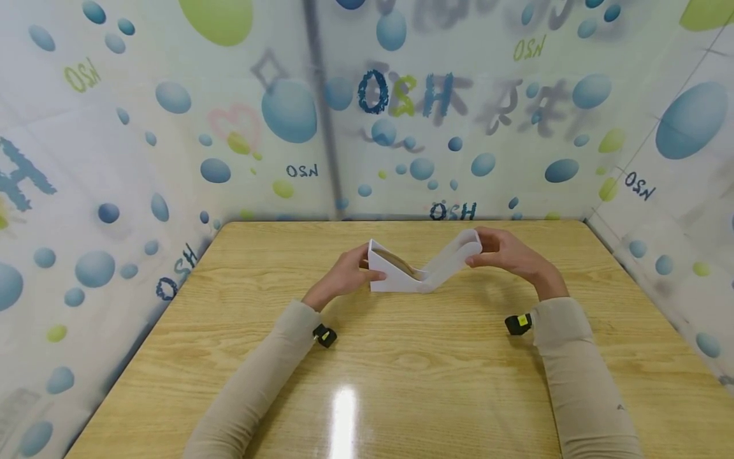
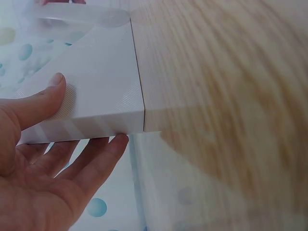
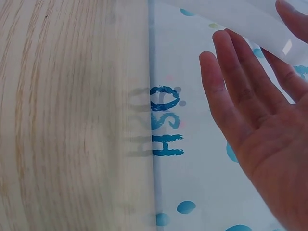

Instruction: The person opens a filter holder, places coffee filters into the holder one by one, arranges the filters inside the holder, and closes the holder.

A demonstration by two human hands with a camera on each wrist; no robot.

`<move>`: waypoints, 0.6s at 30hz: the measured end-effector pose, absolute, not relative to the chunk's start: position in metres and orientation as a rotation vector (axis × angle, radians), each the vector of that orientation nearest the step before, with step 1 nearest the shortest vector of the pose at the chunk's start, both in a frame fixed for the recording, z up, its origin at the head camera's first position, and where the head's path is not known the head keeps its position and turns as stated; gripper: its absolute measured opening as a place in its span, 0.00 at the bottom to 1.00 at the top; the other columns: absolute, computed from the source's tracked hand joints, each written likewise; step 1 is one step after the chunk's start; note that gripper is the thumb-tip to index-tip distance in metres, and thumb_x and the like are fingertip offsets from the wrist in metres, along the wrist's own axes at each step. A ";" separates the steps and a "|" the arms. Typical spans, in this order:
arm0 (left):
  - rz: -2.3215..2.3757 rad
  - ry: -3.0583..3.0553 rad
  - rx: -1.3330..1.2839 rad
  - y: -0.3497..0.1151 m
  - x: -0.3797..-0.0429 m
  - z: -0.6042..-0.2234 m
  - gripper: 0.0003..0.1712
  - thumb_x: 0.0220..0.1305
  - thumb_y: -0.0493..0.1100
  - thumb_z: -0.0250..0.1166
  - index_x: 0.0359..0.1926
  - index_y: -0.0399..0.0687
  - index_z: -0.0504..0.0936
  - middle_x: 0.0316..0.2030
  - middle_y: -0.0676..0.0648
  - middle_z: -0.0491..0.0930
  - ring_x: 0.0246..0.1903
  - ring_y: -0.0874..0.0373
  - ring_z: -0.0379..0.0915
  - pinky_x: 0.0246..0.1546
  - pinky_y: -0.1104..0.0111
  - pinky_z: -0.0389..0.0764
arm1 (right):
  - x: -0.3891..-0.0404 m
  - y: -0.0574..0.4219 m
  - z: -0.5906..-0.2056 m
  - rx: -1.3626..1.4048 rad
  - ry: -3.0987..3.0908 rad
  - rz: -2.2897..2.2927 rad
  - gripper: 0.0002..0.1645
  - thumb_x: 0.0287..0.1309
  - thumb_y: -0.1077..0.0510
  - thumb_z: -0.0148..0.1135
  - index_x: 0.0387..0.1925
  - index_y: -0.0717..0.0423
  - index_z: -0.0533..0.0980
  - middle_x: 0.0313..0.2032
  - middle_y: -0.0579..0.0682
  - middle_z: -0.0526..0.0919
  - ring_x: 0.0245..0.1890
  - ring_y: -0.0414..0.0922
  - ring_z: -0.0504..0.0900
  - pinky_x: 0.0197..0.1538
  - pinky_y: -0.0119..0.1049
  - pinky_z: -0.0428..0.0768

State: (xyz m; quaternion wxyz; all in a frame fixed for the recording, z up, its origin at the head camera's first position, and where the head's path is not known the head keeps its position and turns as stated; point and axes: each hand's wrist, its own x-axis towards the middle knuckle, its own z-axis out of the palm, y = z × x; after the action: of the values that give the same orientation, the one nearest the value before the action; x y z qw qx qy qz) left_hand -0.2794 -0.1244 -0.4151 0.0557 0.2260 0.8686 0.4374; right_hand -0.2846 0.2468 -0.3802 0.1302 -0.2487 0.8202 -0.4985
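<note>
A white box [image 1: 395, 278] with a slanted open top stands on the table, something brown [image 1: 395, 258] showing inside it. Joined to its low right end, a translucent lid [image 1: 450, 261] is swung out and slopes up to the right. My left hand [image 1: 346, 274] grips the box's left end. In the left wrist view its thumb lies on the white box's [image 2: 96, 77] broad side, with the fingers along the end face. My right hand [image 1: 507, 254] pinches the lid's raised end between thumb and fingers. The right wrist view shows only part of the lid [image 3: 250, 24].
The wooden table [image 1: 424, 382] reaches back to a curtain [image 1: 395, 159] printed with blue and green spots. Similar curtains hang on the left and right. A small black device [image 1: 518, 324] is at the right wrist, another black device [image 1: 325, 335] at the left.
</note>
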 end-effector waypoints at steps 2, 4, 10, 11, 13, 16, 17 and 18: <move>1.327 2.636 0.688 -0.125 -0.280 -0.416 0.23 0.67 0.39 0.71 0.61 0.46 0.77 0.54 0.41 0.84 0.51 0.46 0.84 0.52 0.56 0.85 | -0.284 0.246 -0.379 -0.731 2.398 -1.437 0.26 0.68 0.57 0.67 0.63 0.58 0.72 0.53 0.50 0.84 0.51 0.44 0.84 0.55 0.40 0.83; 1.328 2.634 0.688 -0.125 -0.280 -0.416 0.23 0.67 0.39 0.71 0.61 0.46 0.77 0.54 0.42 0.84 0.51 0.46 0.84 0.52 0.57 0.85 | -0.284 0.244 -0.378 -0.738 2.420 -1.421 0.26 0.68 0.57 0.67 0.63 0.57 0.72 0.53 0.52 0.84 0.52 0.44 0.84 0.54 0.38 0.83; 1.327 2.631 0.698 -0.124 -0.280 -0.415 0.23 0.67 0.39 0.71 0.60 0.46 0.77 0.54 0.42 0.84 0.51 0.46 0.84 0.52 0.56 0.85 | -0.283 0.241 -0.376 -0.760 2.443 -1.399 0.24 0.68 0.57 0.67 0.62 0.56 0.73 0.53 0.56 0.83 0.51 0.44 0.84 0.55 0.43 0.84; 1.327 2.632 0.701 -0.124 -0.280 -0.415 0.23 0.67 0.39 0.71 0.60 0.46 0.77 0.54 0.41 0.84 0.51 0.46 0.84 0.52 0.56 0.85 | -0.283 0.241 -0.375 -0.767 2.441 -1.399 0.24 0.68 0.57 0.67 0.62 0.57 0.73 0.53 0.57 0.83 0.51 0.44 0.84 0.55 0.45 0.84; 1.328 2.633 0.700 -0.124 -0.280 -0.415 0.23 0.67 0.38 0.71 0.60 0.46 0.77 0.54 0.41 0.84 0.51 0.46 0.84 0.52 0.56 0.85 | -0.283 0.240 -0.375 -0.778 2.432 -1.404 0.23 0.68 0.58 0.66 0.62 0.57 0.73 0.53 0.57 0.83 0.51 0.44 0.85 0.55 0.46 0.85; 1.328 2.637 0.696 -0.125 -0.279 -0.415 0.23 0.67 0.38 0.71 0.61 0.45 0.77 0.54 0.41 0.84 0.51 0.45 0.84 0.53 0.56 0.85 | -0.284 0.239 -0.374 -0.787 2.437 -1.400 0.24 0.68 0.58 0.66 0.62 0.57 0.73 0.54 0.57 0.83 0.51 0.43 0.84 0.54 0.44 0.85; 1.327 2.638 0.696 -0.125 -0.280 -0.415 0.23 0.67 0.39 0.71 0.61 0.45 0.77 0.54 0.41 0.84 0.52 0.45 0.84 0.53 0.56 0.85 | -0.284 0.238 -0.374 -0.787 2.441 -1.395 0.24 0.69 0.57 0.66 0.63 0.57 0.73 0.54 0.56 0.83 0.52 0.43 0.84 0.54 0.43 0.85; 1.324 2.639 0.694 -0.125 -0.280 -0.416 0.23 0.67 0.38 0.71 0.61 0.45 0.77 0.54 0.41 0.84 0.52 0.45 0.84 0.53 0.56 0.85 | -0.283 0.238 -0.374 -0.786 2.445 -1.391 0.24 0.69 0.57 0.66 0.63 0.57 0.73 0.54 0.56 0.83 0.52 0.43 0.84 0.54 0.41 0.85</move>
State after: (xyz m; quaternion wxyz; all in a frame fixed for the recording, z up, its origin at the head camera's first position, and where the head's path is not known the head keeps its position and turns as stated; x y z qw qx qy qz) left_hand -0.2797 -0.1248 -0.4155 0.0542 0.2286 0.8687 0.4360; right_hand -0.2834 0.2382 -0.3736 0.1103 -0.2675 0.8319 -0.4734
